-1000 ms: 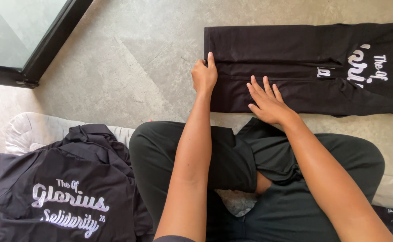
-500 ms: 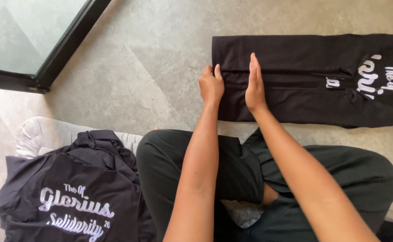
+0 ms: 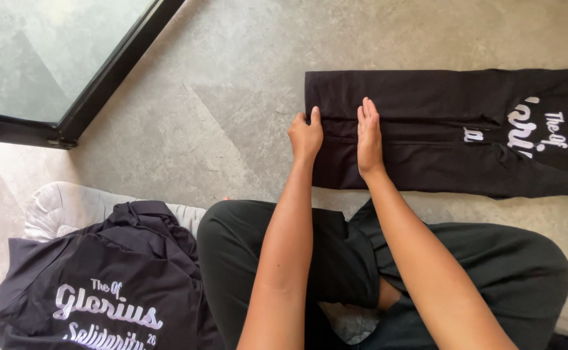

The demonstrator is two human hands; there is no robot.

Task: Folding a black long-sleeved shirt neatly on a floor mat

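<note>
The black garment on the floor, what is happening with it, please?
A person sits on the floor with legs crossed. A black garment, folded into a long strip with white lettering at its right end, lies flat on the grey floor in front of them. The left hand grips its left end, and the right hand presses flat on it, edge-on, close beside. A heap of black shirts lies at the person's left, beside a pale cushion.

A crumpled black shirt pile (image 3: 102,285) on a pale cushion (image 3: 64,207) — dark-framed glass door (image 3: 51,58) beyond, grey floor (image 3: 232,97).
</note>
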